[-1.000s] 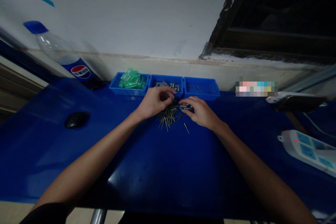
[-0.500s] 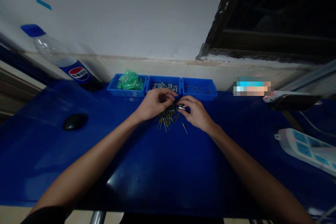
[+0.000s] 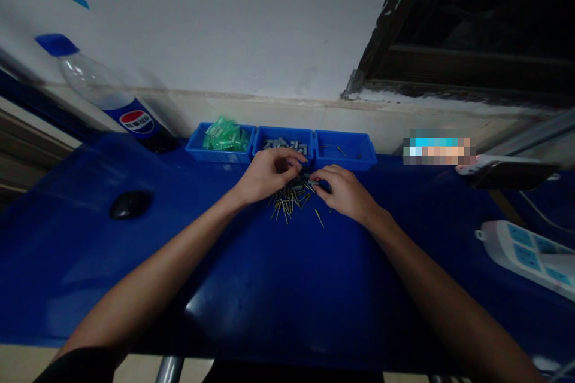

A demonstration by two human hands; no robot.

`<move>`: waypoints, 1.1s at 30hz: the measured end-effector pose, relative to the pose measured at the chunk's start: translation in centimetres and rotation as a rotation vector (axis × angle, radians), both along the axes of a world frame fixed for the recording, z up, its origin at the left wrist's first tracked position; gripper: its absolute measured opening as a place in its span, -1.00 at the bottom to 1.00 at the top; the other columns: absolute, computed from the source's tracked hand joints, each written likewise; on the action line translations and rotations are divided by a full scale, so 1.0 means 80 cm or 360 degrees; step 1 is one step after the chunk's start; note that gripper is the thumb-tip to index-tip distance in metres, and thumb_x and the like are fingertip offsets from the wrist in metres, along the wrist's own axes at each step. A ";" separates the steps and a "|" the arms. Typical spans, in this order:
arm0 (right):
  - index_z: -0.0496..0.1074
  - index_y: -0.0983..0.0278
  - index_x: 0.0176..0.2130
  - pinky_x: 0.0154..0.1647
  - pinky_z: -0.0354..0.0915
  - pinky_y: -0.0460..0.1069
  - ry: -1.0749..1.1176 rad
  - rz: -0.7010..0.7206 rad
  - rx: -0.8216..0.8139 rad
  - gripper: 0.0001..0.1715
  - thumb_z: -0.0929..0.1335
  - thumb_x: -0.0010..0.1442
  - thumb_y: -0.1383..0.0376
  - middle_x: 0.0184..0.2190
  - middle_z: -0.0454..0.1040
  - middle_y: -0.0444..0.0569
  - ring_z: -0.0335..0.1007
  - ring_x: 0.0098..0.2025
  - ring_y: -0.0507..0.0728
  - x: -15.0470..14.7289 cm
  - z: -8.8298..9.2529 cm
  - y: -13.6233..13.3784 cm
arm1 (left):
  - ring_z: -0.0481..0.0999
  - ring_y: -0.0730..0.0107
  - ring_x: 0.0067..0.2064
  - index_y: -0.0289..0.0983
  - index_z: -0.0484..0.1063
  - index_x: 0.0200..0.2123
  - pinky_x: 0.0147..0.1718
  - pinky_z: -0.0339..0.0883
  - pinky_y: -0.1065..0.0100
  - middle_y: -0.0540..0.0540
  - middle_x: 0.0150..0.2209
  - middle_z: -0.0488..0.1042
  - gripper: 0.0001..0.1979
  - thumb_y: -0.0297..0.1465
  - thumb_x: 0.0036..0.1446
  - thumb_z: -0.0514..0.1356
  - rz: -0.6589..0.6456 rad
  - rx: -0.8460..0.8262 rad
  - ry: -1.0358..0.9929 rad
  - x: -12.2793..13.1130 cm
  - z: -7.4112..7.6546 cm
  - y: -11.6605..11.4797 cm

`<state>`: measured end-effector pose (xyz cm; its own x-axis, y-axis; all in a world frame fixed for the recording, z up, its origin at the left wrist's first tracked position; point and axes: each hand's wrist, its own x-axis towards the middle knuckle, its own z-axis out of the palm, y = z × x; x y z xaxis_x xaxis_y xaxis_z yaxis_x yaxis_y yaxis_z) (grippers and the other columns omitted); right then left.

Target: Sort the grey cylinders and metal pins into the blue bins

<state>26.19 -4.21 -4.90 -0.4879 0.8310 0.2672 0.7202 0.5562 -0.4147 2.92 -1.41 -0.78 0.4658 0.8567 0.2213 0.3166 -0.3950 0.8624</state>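
Observation:
Over a pile of thin brass-coloured metal pins [image 3: 287,200], my left hand [image 3: 267,176] is closed in a pinch. Whatever sits between its thumb and fingertips is too small to make out. My right hand [image 3: 348,191], just to the right of the pile, pinches a small grey metal piece [image 3: 313,182] between thumb and fingers. One loose pin [image 3: 319,218] lies apart on the blue table below the right hand. Right behind my hands, the middle blue bin [image 3: 258,146] holds many small grey pieces, its front partly hidden by my left hand.
The left bin [image 3: 195,149] holds green plastic bags; the right bin [image 3: 366,152] contains a few pins. A cola bottle [image 3: 135,116] and black mouse [image 3: 130,204] are on the left. A phone [image 3: 514,175] and white power strip [image 3: 503,239] are on the right.
My right hand has shifted slightly right and down, widening the gap from my left hand. The grey piece in its fingers has turned a little. The camera view has moved slightly.

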 end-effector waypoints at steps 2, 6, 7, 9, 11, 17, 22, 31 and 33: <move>0.57 0.20 -0.01 0.04 0.41 0.19 0.0008 0.0002 -0.0001 -0.73 0.36 0.33 0.40 -0.15 0.62 0.05 0.52 -0.04 0.29 -0.001 -0.001 0.000 | 0.60 0.36 -0.32 -0.32 0.64 -0.07 -0.30 0.49 0.36 -0.15 -0.27 0.66 -0.73 -0.35 0.23 0.25 -0.0003 -0.0002 0.0001 0.000 0.000 0.000; 0.54 0.19 0.10 0.04 0.42 0.18 0.0069 0.0009 0.0000 -0.63 0.33 0.37 0.41 -0.10 0.62 0.06 0.55 -0.05 0.27 0.001 0.004 0.000 | 0.59 0.37 -0.34 -0.32 0.64 -0.07 -0.34 0.47 0.38 -0.15 -0.28 0.66 -0.73 -0.35 0.22 0.26 -0.0003 -0.0008 -0.0007 -0.001 -0.002 0.002; 0.54 0.17 0.11 0.04 0.43 0.17 0.0106 0.0013 -0.0001 -0.63 0.33 0.38 0.41 -0.08 0.61 0.06 0.55 -0.04 0.26 0.001 0.007 0.000 | 0.60 0.37 -0.33 -0.32 0.63 -0.07 -0.34 0.47 0.38 -0.14 -0.29 0.66 -0.73 -0.36 0.22 0.26 -0.0002 -0.0010 -0.0009 -0.002 -0.003 0.002; 0.56 0.15 0.06 0.03 0.44 0.17 0.0227 -0.0001 0.0002 -0.67 0.34 0.38 0.39 -0.08 0.62 0.03 0.57 -0.06 0.24 0.002 0.014 0.000 | 0.61 0.36 -0.32 -0.32 0.63 -0.07 -0.30 0.50 0.37 -0.14 -0.29 0.66 -0.73 -0.36 0.21 0.27 0.0003 -0.0019 -0.0015 -0.003 -0.005 0.004; 0.59 0.14 -0.02 -0.01 0.46 0.16 0.0409 -0.0044 0.0016 -0.75 0.40 0.33 0.36 -0.14 0.62 -0.01 0.57 -0.13 0.22 0.001 0.023 0.000 | 0.62 0.35 -0.29 -0.32 0.63 -0.07 -0.26 0.52 0.35 -0.15 -0.27 0.66 -0.74 -0.35 0.21 0.27 -0.0003 -0.0050 -0.0040 -0.004 -0.006 0.005; 0.59 0.08 -0.08 -0.09 0.49 0.13 0.0894 -0.0120 0.0031 -0.75 0.51 0.22 0.32 -0.21 0.57 -0.07 0.53 -0.17 0.18 -0.010 0.037 -0.008 | 0.67 0.31 -0.23 -0.33 0.59 -0.05 -0.18 0.56 0.31 -0.16 -0.28 0.67 -0.71 -0.28 0.23 0.32 -0.0169 -0.0326 -0.0257 0.004 -0.007 0.000; 0.56 0.08 -0.06 -0.06 0.49 0.15 0.0850 -0.0099 0.0036 -0.75 0.50 0.24 0.29 -0.19 0.56 -0.07 0.53 -0.16 0.19 -0.016 0.034 -0.013 | 0.68 0.31 -0.23 -0.32 0.61 -0.13 -0.15 0.58 0.28 -0.15 -0.30 0.67 -0.78 -0.32 0.21 0.34 -0.0247 -0.0433 -0.0384 0.008 -0.007 -0.004; 0.60 0.17 0.01 0.22 0.38 0.25 0.0206 0.0148 0.0081 -0.77 0.40 0.38 0.29 0.02 0.63 0.06 0.50 0.14 0.29 0.000 0.014 0.001 | 0.70 0.23 -0.10 -0.34 0.63 -0.17 0.05 0.56 0.16 -0.22 -0.09 0.69 -0.77 -0.40 0.09 0.42 0.0302 -0.0299 -0.0544 0.001 -0.012 0.010; 0.60 0.19 0.05 0.23 0.38 0.26 0.0088 0.0209 0.0086 -0.72 0.36 0.42 0.29 0.05 0.63 0.08 0.48 0.17 0.30 0.000 0.007 0.002 | 0.68 0.19 0.00 -0.35 0.63 -0.11 0.14 0.52 0.12 -0.24 -0.01 0.67 -0.74 -0.40 0.12 0.41 0.0356 -0.0276 -0.0595 -0.001 -0.013 0.013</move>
